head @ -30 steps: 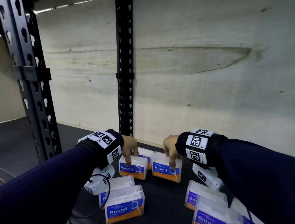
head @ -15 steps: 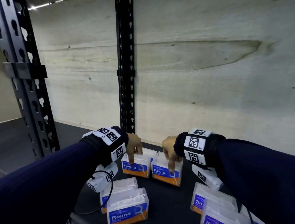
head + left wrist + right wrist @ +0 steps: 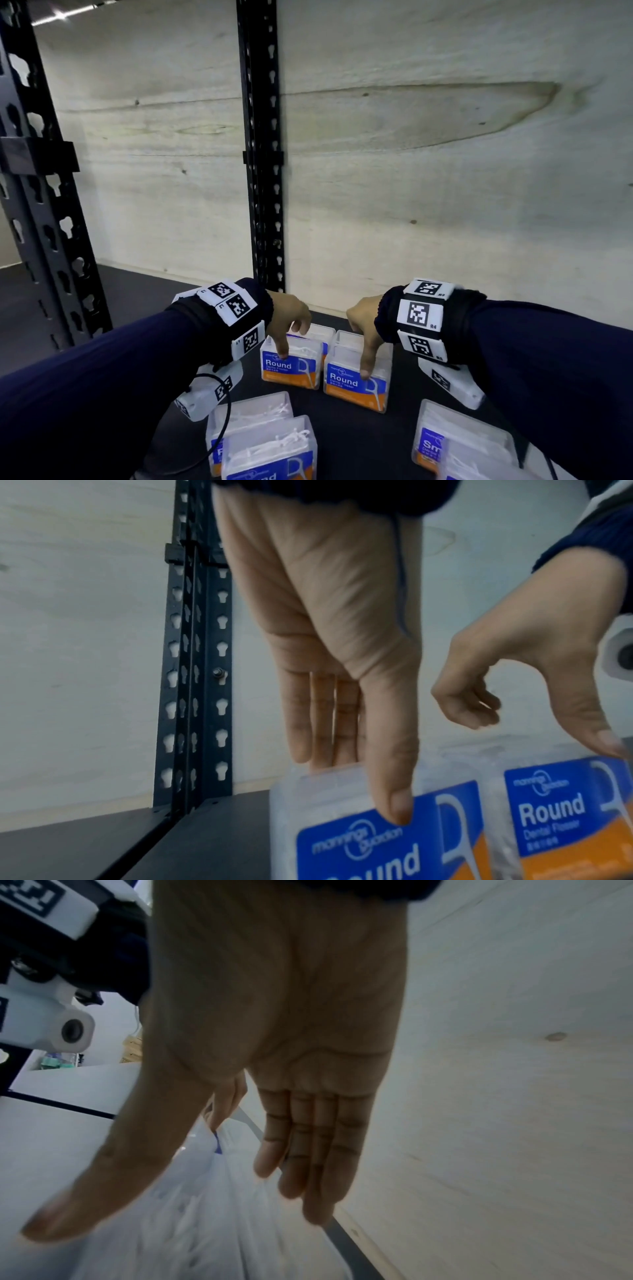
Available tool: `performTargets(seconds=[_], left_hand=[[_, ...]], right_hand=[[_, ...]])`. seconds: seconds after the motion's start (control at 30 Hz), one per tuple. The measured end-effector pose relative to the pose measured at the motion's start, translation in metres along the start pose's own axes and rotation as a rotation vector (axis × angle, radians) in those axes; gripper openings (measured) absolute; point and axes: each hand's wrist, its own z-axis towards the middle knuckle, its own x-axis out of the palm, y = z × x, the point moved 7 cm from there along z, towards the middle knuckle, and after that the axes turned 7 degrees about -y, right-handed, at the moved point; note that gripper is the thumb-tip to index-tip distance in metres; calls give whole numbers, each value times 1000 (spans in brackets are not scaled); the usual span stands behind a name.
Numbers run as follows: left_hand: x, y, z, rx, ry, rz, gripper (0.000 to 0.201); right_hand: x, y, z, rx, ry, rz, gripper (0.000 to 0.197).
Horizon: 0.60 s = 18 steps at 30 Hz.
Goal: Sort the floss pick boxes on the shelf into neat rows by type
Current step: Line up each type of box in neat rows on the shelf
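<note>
Two clear floss pick boxes with blue and orange "Round" labels stand side by side on the dark shelf (image 3: 342, 428). My left hand (image 3: 289, 339) pinches the left Round box (image 3: 291, 368), thumb on its front label and fingers behind its top. In the left wrist view the left hand (image 3: 369, 785) shows the same grip on that box (image 3: 359, 840). My right hand (image 3: 363, 346) pinches the right Round box (image 3: 356, 387) the same way. The right wrist view shows the right hand (image 3: 178, 1213) straddling that translucent box (image 3: 205, 1231).
Another clear box (image 3: 322, 334) stands behind the left one. Two more Round boxes (image 3: 270, 448) sit nearer me on the left. Purple-labelled boxes (image 3: 462, 442) sit at the front right. A black slotted upright (image 3: 262, 171) and a plywood back panel (image 3: 411, 171) close the rear.
The two held Round boxes have come closer together, and the gap between them has nearly closed. Both hands keep their grips.
</note>
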Motion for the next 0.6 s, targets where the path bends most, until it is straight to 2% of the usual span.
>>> performTargets(seconds=[0.1,0.13,0.23,0.4,0.6], left_hand=[[-1,4,0,-20,-3,24,76],[0,6,0,-28,13,48,85],[5,8,3,-56,91,127,101],[6,7,8,-53,139,141,90],[6,9,9,-51,112,108,84]], right_hand=[[6,-1,-3,-13,40,-87,68],[10,-1,-2,-35,49,-93,72],[19,-5,1,-47,106,-33,67],[18,-7,6,-69,78,63,59],[19,-10,10,-86,41,68,65]])
